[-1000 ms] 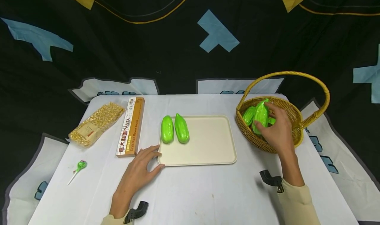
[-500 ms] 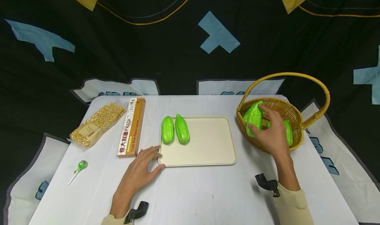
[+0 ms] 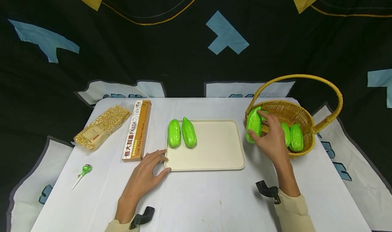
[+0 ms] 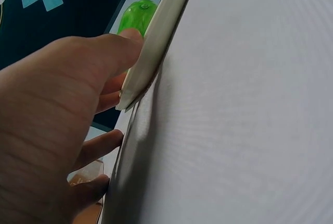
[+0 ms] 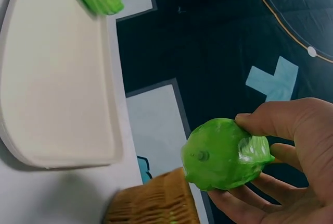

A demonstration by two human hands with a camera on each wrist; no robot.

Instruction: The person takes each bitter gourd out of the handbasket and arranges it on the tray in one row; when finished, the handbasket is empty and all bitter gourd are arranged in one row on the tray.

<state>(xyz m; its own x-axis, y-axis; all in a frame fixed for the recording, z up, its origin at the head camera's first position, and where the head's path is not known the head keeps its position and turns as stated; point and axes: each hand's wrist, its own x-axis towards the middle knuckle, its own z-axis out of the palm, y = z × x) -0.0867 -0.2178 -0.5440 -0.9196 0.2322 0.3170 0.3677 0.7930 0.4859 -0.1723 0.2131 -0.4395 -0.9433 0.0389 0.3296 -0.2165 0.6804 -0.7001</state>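
My right hand (image 3: 272, 142) pinches a glossy, lumpy green bitter melon (image 3: 253, 125) between thumb and fingers, over the left rim of the wicker basket (image 3: 286, 109). In the right wrist view, the held melon's blunt end faces the camera. Several more green melons (image 3: 296, 137) lie in the basket, one partly hidden behind my fingers. Two bitter melons (image 3: 189, 133) lie side by side at the left end of the cream tray (image 3: 218, 147). My left hand (image 3: 142, 177) has its fingers spread at the tray's near left corner, thumb against the rim (image 4: 151, 52).
Left of the tray lie a pasta box (image 3: 136, 131) and a bag of yellow kernels (image 3: 102, 128). A green lollipop (image 3: 84, 171) lies nearer the front. The basket's tall handle (image 3: 337, 99) arches over it. A black cloth (image 3: 171, 62) hangs behind the white table.
My right hand has carried the melon leftward, from inside the basket to its left rim, exposing melons on the basket's right side. The left hand and the tray stay in place.
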